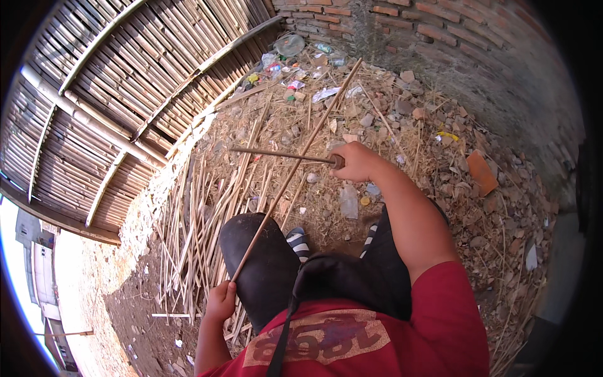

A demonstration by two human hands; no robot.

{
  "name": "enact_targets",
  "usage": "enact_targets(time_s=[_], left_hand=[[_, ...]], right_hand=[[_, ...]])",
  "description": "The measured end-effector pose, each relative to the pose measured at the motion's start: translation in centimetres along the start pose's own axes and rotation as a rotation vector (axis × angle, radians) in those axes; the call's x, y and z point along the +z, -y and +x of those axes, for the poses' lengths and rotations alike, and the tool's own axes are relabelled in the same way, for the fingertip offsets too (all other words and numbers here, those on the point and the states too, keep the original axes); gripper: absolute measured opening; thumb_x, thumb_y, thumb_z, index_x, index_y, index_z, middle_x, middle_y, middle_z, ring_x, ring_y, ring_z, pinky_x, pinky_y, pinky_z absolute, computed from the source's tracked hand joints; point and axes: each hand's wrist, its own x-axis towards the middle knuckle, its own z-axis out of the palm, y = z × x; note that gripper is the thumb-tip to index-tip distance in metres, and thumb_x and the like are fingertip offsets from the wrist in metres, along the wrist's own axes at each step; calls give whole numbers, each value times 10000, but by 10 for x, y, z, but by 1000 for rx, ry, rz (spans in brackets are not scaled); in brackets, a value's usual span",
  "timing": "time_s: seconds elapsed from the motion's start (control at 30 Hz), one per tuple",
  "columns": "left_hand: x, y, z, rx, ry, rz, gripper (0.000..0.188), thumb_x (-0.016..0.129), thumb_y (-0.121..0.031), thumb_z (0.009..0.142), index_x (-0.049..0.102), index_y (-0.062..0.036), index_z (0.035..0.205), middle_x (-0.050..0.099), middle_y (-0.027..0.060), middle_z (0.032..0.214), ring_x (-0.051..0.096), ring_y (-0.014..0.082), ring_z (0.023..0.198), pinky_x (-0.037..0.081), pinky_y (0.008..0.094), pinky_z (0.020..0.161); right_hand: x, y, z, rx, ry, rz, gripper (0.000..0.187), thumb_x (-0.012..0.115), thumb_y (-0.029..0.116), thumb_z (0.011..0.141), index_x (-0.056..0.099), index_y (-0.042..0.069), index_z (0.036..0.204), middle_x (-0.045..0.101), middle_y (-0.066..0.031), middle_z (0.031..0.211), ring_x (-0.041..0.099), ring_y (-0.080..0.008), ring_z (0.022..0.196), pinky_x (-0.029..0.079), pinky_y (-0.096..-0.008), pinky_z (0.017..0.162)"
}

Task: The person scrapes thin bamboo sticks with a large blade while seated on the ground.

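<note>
Nearest, the left hand [221, 303] is clenched around the lower end of a long thin tan bamboo stick [295, 169], which slants up across the black-trousered knee [260, 264] toward the red brick wall [440, 25]. Farther out, the right hand [358, 161] is closed around the handle of a slim dark metal blade [282, 154] laid across the stick. Beyond lie pale split bamboo strips [201, 207] and a woven bamboo fence [113, 94].
</note>
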Motion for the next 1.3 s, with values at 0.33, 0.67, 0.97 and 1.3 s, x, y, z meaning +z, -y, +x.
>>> enact_targets(time_s=[0.33,0.67,0.97,1.3], left_hand=[[-14,38,-13,-216,325,-479,507,425,-390,1096,511,-92,695,423,-46,610,360,74,583,311,277,540],[-2,59,-20,-194,207,-288,495,462,-387,1089,567,-43,750,485,-67,672,424,71,656,387,297,590],[7,53,-33,-114,9,-40,498,467,-350,1074,563,11,746,519,85,590,497,163,587,417,392,566],[-22,45,-36,-162,122,11,479,486,-375,1066,643,30,864,567,125,628,539,206,605,446,411,600]], right_hand=[[-24,-9,-16,68,-307,-29,294,772,280,775,687,43,926,686,-161,839,679,-353,815,520,-462,735],[-18,-4,-14,133,-114,-86,233,725,246,772,680,90,940,686,-162,867,681,-354,849,530,-482,744],[-2,-68,11,298,-288,209,465,780,271,758,677,9,1129,714,-141,982,696,-276,919,546,-412,798],[-8,-36,2,47,-487,974,213,779,181,865,631,36,912,617,-18,723,557,-106,533,460,-297,518]])
